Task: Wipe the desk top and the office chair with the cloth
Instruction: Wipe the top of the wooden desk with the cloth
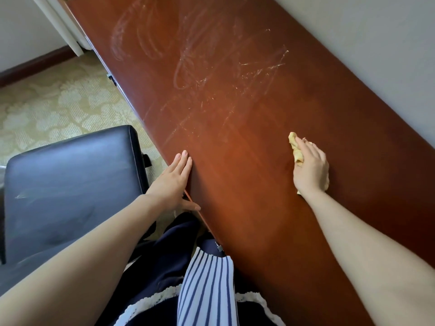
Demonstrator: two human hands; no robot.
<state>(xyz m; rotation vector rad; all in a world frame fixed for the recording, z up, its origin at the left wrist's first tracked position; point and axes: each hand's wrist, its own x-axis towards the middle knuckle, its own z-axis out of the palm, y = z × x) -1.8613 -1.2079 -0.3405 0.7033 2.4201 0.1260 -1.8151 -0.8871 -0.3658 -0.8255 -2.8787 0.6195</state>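
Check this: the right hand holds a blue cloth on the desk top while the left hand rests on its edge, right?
Not blue: the head view shows the cloth is yellow. The right hand does hold it on the desk top, left hand on the edge.

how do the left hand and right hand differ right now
Place: the left hand lies against the front edge of the reddish-brown wooden desk top; the right hand sits further in on the top.
Grip: the left hand's fingers are straight and hold nothing; the right hand grips a bunched yellow cloth.
Both are bare and palm down.
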